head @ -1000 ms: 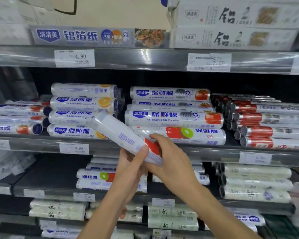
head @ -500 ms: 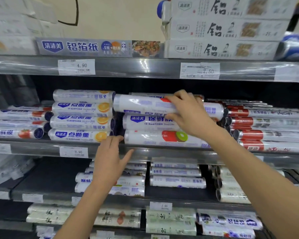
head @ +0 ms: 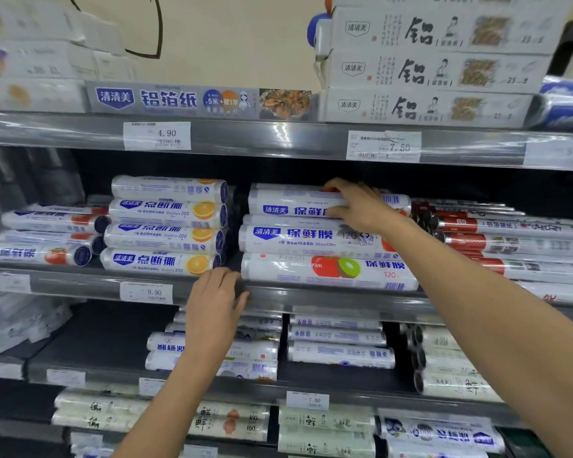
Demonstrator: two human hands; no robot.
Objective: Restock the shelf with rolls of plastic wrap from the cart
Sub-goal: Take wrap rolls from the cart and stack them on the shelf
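Gripping top roll, stacked above kiwi roll: right hand | left hand relaxed, empty, just below-left of kiwi roll.

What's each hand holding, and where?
Right hand grips the white blue-labelled plastic wrap roll topping the stack, right of its middle. Left hand holds nothing, touching grey shelf edge.

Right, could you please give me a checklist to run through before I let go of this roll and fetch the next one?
1. Top roll lying flat on its stack: ok.
2. Its left end level with the roll below: ok.
3. Right hand off the roll: not ok, it grips it.
4. Left hand free: ok, it rests open on the shelf edge.
5. Cart stock left: cannot tell, out of view.
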